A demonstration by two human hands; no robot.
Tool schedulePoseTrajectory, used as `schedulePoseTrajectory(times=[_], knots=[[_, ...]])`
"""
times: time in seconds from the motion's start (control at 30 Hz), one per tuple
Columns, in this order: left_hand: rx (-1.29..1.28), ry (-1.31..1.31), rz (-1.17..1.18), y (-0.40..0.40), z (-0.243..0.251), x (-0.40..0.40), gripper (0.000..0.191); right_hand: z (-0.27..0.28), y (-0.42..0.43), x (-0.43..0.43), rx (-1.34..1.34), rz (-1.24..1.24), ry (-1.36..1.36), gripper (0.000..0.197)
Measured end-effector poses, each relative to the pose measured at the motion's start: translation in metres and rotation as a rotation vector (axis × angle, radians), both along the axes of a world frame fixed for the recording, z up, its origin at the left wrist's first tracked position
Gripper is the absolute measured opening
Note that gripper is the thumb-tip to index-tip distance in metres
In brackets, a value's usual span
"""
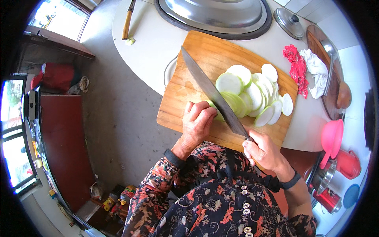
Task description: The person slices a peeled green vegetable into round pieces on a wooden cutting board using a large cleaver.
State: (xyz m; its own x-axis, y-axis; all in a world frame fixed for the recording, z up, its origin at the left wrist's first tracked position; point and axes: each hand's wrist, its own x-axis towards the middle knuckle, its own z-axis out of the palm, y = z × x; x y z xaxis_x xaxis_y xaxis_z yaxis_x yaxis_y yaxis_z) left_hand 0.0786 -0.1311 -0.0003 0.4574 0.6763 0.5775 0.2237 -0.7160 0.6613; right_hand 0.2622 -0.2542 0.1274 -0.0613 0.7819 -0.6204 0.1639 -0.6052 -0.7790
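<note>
A wooden cutting board (189, 86) lies at an angle across the near edge of the pale counter. My right hand (262, 148) grips the handle of a long kitchen knife (204, 81), its blade slanting up and to the left over the board. On the left side of the blade, my left hand (200, 120) holds the uncut end of a pale green gourd-like vegetable (210, 103), mostly hidden by my fingers. To the right of the blade, many thin round slices (254, 94) with white flesh and green rims lie overlapped in a heap.
A large metal lid (213, 13) covers a wok set in the counter. A wooden-handled tool (127, 25) lies at the far left, beside a small vegetable scrap (130, 41). Right of the board are a red cloth (297, 69), a white cloth (315, 72) and a small pot lid (288, 23).
</note>
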Motion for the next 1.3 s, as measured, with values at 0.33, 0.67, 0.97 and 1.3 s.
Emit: schedulePoseTrajectory(times=[0.33,0.67,0.97,1.3], knots=[[0.079,-0.003,0.052,-0.002,-0.006,-0.001,0.031,0.036,-0.024,0.008,-0.051,0.018,0.003,0.054],[0.076,-0.021,0.058,-0.001,-0.008,-0.001,0.034,0.043,-0.027,0.001,-0.056,0.012,0.011,0.054],[-0.014,-0.047,0.005,-0.002,-0.003,-0.002,0.03,0.054,-0.031,-0.027,-0.073,-0.075,-0.064,0.053],[0.021,-0.039,0.005,-0.002,-0.004,-0.004,0.029,0.045,-0.034,-0.026,-0.078,-0.083,-0.057,0.054]])
